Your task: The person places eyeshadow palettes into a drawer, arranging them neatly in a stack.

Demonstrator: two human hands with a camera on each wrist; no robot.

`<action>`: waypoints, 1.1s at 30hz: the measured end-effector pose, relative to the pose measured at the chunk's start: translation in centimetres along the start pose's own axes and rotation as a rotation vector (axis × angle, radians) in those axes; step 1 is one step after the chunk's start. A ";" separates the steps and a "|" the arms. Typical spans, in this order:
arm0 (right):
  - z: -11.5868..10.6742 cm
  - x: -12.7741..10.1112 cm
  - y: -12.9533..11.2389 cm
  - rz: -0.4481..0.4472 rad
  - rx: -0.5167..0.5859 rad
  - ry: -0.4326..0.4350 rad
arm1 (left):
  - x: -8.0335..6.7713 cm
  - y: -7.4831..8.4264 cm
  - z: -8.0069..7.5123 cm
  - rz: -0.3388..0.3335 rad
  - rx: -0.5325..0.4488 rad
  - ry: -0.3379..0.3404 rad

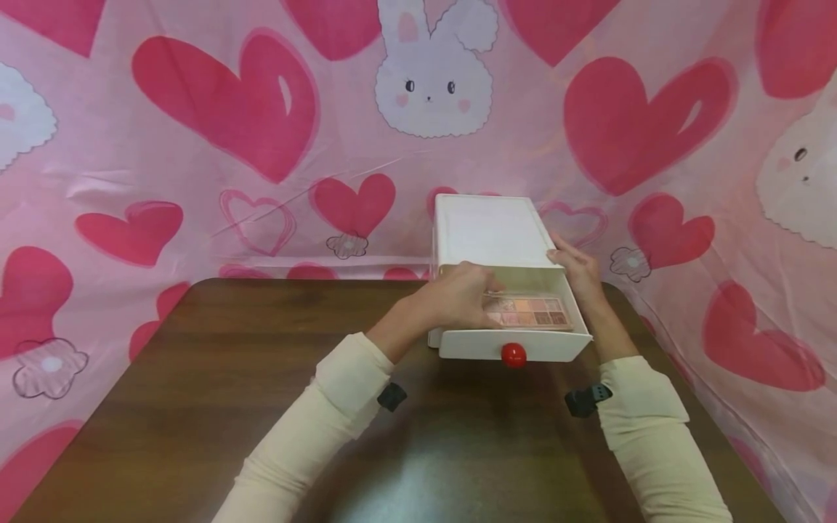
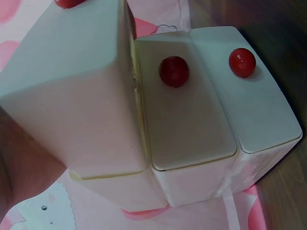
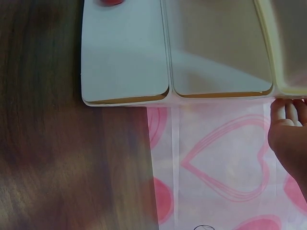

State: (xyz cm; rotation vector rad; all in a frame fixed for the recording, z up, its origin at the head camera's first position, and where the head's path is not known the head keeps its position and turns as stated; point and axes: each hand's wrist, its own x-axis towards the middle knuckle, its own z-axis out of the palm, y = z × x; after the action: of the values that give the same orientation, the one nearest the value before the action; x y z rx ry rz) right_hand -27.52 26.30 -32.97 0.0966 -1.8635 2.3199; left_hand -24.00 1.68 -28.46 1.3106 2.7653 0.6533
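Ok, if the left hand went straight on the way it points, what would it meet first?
Likely the makeup palette, which the left hand seems to grip; past it, the drawer's right wall, though depth is unclear.

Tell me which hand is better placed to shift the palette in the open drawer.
Probably left: the left hand reaches into the drawer and holds the palette's left end, while the right hand rests against the cabinet.
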 end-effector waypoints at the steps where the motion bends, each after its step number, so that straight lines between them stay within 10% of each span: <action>1: 0.0 0.0 0.0 0.001 0.002 0.001 | -0.1 0.0 -0.1 -0.009 -0.005 -0.003; 9: 0.0 -0.1 0.0 0.013 -0.007 0.011 | -2.3 -1.2 -0.9 -0.071 -0.077 0.045; 22: -0.2 0.0 0.0 -0.007 -0.022 -0.009 | -6.5 -3.5 -1.3 0.056 -0.132 0.345; 33: -0.2 -0.1 -0.1 0.016 -0.031 0.007 | -9.8 -6.2 0.2 -0.118 -0.140 0.412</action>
State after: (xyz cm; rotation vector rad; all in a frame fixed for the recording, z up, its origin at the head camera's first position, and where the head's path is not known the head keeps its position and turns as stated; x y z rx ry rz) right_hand -27.35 26.54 -32.91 0.0704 -1.9029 2.2976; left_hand -22.12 -9.00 -32.59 1.0776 3.0014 1.2035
